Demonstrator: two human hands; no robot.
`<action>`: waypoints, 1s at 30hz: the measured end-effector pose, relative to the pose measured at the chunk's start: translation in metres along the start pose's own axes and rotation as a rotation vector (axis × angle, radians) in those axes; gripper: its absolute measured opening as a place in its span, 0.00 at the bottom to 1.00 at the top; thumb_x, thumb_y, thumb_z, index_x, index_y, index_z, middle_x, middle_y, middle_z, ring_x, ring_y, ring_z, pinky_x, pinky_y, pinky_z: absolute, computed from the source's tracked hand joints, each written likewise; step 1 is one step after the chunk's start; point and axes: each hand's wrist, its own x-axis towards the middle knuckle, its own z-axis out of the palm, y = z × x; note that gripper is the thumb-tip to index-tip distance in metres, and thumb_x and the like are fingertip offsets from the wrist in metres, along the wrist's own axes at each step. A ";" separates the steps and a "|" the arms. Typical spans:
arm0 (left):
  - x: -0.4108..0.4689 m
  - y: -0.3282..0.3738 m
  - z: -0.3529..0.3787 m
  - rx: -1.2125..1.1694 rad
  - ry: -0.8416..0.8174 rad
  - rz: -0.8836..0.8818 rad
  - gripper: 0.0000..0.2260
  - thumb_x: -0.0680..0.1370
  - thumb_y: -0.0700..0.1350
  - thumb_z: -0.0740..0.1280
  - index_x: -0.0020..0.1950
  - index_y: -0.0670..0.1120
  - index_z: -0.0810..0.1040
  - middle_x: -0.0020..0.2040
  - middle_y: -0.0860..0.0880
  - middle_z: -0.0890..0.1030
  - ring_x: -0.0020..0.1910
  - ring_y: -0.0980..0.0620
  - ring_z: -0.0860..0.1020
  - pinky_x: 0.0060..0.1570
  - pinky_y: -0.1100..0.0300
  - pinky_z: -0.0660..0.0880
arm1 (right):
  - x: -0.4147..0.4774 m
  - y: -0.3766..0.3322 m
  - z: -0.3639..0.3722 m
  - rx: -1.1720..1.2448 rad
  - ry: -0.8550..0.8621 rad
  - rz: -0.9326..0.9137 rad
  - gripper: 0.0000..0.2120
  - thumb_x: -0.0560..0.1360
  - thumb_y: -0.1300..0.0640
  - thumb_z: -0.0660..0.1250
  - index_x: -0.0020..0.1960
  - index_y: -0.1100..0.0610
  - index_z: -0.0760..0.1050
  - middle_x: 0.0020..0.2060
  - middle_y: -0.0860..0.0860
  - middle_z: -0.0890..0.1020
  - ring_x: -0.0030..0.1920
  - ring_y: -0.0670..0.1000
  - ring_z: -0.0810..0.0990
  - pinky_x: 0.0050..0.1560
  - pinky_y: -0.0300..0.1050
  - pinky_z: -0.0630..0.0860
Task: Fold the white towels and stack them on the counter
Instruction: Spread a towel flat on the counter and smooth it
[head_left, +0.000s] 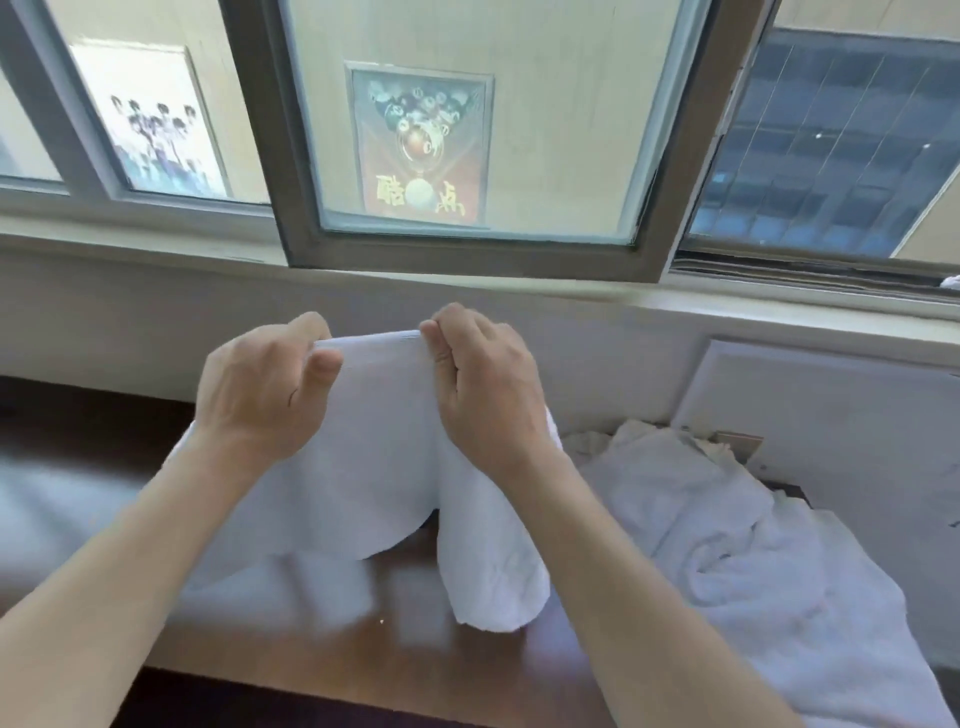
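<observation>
Two bare hands held a white towel (384, 447) up above a dark wooden counter (410, 597), in front of a pale wall below a window. The left hand (260, 384) pinched the towel's top edge between thumb and curled fingers at the left, and the right hand (483, 384) pinched the same edge just to the right, so that a short, taut stretch of cloth ran between them. From that edge the towel hung down toward the near side, its lower part draped in two lobes, the right one longer and reaching the counter surface. Its left part was blurred. To the right, well apart from the hands, a heap of crumpled white towels (727, 530) lay on the counter, spreading toward the near right corner. Behind that heap a white panel (831, 415) leaned against the wall. In the far window a sliding window frame (467, 260) stood partly open, and a poster (421, 145) with billiard balls showed through its glass.
</observation>
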 end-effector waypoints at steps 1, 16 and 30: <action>-0.006 -0.019 -0.014 0.025 0.003 -0.023 0.39 0.74 0.75 0.33 0.37 0.44 0.67 0.27 0.48 0.68 0.28 0.44 0.66 0.30 0.56 0.59 | 0.002 -0.016 0.019 0.036 -0.017 -0.022 0.15 0.83 0.54 0.54 0.40 0.58 0.69 0.32 0.51 0.75 0.34 0.51 0.66 0.39 0.48 0.65; -0.040 -0.253 -0.081 0.253 -0.169 -0.263 0.35 0.73 0.76 0.35 0.34 0.48 0.62 0.25 0.53 0.66 0.25 0.48 0.64 0.28 0.61 0.55 | 0.025 -0.103 0.270 0.216 -0.085 -0.072 0.12 0.81 0.56 0.56 0.39 0.52 0.61 0.28 0.47 0.70 0.34 0.48 0.59 0.33 0.44 0.60; 0.017 -0.423 -0.057 0.225 -0.295 -0.225 0.43 0.68 0.79 0.32 0.35 0.44 0.67 0.25 0.52 0.67 0.24 0.47 0.66 0.27 0.60 0.54 | 0.084 -0.110 0.426 0.086 -0.185 0.063 0.15 0.82 0.52 0.54 0.38 0.55 0.64 0.28 0.45 0.67 0.28 0.52 0.64 0.32 0.44 0.59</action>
